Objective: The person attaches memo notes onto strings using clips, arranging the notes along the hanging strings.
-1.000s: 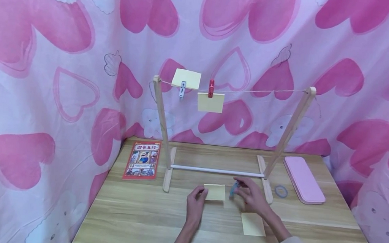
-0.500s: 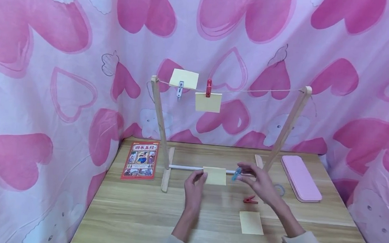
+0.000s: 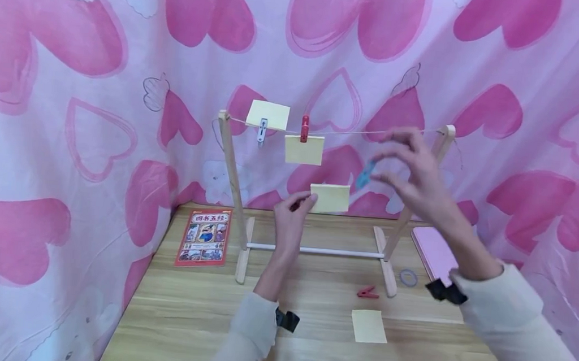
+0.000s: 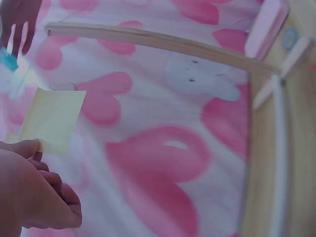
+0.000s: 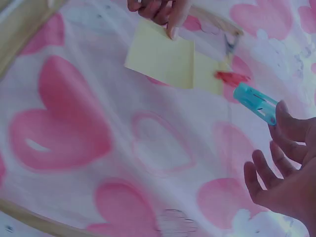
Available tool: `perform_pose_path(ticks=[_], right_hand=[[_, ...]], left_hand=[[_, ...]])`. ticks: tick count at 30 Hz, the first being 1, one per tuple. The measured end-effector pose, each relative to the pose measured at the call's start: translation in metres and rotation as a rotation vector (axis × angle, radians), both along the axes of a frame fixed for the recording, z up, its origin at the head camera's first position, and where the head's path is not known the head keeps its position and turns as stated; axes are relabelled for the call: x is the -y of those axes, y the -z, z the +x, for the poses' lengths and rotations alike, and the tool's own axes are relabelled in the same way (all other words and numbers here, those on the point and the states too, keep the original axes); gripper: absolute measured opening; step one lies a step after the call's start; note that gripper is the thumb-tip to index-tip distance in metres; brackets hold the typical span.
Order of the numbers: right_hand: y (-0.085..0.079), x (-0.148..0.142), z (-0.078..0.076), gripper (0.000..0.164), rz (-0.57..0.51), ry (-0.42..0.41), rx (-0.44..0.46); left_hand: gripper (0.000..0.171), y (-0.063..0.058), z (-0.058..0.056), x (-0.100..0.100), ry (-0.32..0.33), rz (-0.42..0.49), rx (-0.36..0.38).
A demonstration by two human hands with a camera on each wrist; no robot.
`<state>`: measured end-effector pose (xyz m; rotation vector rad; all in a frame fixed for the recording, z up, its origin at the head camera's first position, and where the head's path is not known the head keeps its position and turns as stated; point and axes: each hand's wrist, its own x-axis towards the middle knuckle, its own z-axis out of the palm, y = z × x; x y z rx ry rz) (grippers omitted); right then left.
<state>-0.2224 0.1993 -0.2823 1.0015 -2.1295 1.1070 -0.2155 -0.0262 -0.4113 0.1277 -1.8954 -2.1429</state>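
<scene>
My left hand (image 3: 291,220) pinches a pale yellow paper note (image 3: 330,199) by its left edge, raised in front of the wooden frame. To its right, my right hand (image 3: 417,176) holds a light blue clothespin (image 5: 256,102) between thumb and forefinger, other fingers spread. A string (image 3: 344,132) runs between the frame's two posts. On it, a red clothespin (image 3: 305,129) grips a note (image 3: 304,150) hanging below the line. Left of that, a pale blue-white clothespin (image 3: 262,130) holds another note (image 3: 268,115), which stands up above the string.
On the table lie a loose red clothespin (image 3: 368,292), a flat yellow note (image 3: 369,326) and a bluish ring (image 3: 408,277). A red booklet (image 3: 204,238) is left of the frame; a pink case (image 3: 432,251) is right, partly behind the right arm. Pink heart-print curtain (image 3: 110,189) surrounds the table.
Both hands have risen from the tabletop toward the string, the left carrying the note, the right the blue clothespin. The red clothespin on the table has come into full view.
</scene>
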Motion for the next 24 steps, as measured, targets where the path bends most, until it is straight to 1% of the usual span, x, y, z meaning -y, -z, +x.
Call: perform_pose_path(ticks=[2, 4, 6, 8, 11, 15, 19, 24], right_hand=[[-0.021, 0.003, -0.01, 0.025, -0.005, 0.027, 0.004], [-0.039, 0.007, -0.019, 0.021, -0.011, 0.052, 0.031], [-0.053, 0.012, -0.026, 0.017, -0.004, 0.082, 0.077], [-0.062, 0.016, -0.034, 0.016, 0.003, 0.104, 0.103], [-0.068, 0.021, -0.047, 0.015, 0.014, 0.129, 0.118], [-0.07, 0.025, -0.06, 0.015, 0.019, 0.157, 0.132], [-0.072, 0.03, -0.067, 0.014, 0.044, 0.167, 0.164], [-0.071, 0.031, -0.072, 0.013, 0.062, 0.147, 0.183]], left_hand=[[0.021, -0.016, -0.009, -0.005, 0.017, -0.001, -0.027], [0.021, -0.03, -0.017, -0.01, 0.023, -0.01, -0.045], [0.02, -0.04, -0.024, -0.015, 0.028, -0.005, -0.07], [0.019, -0.048, -0.03, -0.02, 0.02, -0.005, -0.081], [0.018, -0.058, -0.037, -0.026, 0.007, -0.005, -0.083], [0.018, -0.065, -0.042, -0.031, -0.011, -0.006, -0.071], [0.016, -0.07, -0.045, -0.032, -0.037, 0.009, -0.064], [0.016, -0.074, -0.049, -0.032, -0.046, 0.02, -0.074]])
